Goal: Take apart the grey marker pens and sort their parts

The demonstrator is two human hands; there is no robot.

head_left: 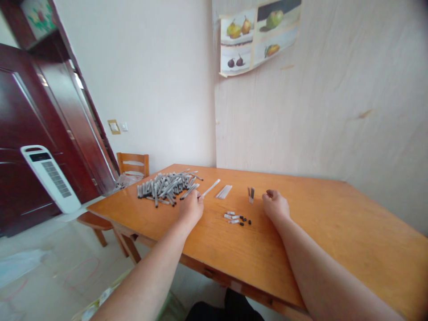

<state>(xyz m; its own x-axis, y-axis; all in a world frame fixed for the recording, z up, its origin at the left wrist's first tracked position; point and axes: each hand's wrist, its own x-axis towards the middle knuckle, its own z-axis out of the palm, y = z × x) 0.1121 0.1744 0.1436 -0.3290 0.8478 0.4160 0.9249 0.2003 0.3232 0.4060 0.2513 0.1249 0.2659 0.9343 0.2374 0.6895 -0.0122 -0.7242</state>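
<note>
My left hand (191, 206) rests on the wooden table (334, 232), fingers closed round the near end of a thin white stick (211, 187) that points away to the right. Just left of it lies a pile of several grey pen barrels (166, 185). My right hand (274, 204) lies on the table with its fingers curled in and nothing visible in them. A pair of small dark sticks (251, 194) lies just left of that hand. Between my hands sit several small white and black caps (236, 218). More white sticks (224, 191) lie further back.
A wooden chair (133, 166) stands at the table's far left corner with a plastic bag (125, 180) beside it. A white fan heater (50, 177) leans by the dark red door (30, 133). A fruit poster (257, 35) hangs on the wall behind the table.
</note>
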